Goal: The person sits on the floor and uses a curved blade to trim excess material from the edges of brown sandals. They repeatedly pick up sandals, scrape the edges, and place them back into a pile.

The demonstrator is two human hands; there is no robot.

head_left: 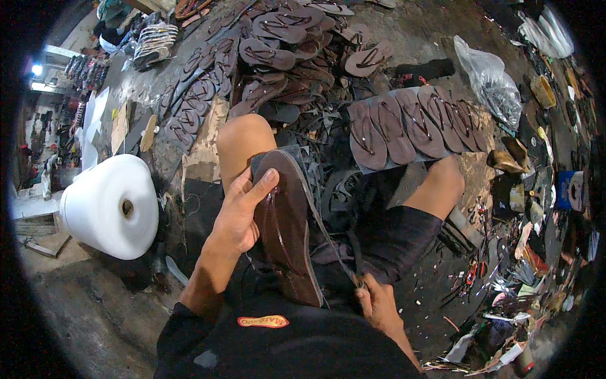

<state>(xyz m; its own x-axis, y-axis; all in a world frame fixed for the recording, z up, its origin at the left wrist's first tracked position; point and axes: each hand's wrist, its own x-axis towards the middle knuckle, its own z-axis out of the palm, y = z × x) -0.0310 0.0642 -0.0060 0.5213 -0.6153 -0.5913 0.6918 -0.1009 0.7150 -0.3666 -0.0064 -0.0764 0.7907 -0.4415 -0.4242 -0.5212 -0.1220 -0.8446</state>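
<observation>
Left hand point(238, 215) holds the brown sandal point(283, 237), with thumb on its top; right hand point(380, 304) is closed on one end of a thin dark strip point(329, 239). The sandal is just before the black shirt point(315, 347).

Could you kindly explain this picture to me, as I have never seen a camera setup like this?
There is no machine here: a person works bare-handed, and a wide fisheye camera on their head looks down, so straight edges bend. The left hand holds a brown flip-flop above the lap. The right hand seems to grip the lower end of a thin dark strip running from the flip-flop's edge. Beyond the knees, on the floor, lie a pile of flip-flops and a row of flip-flops. A white roll is at left.
</observation>
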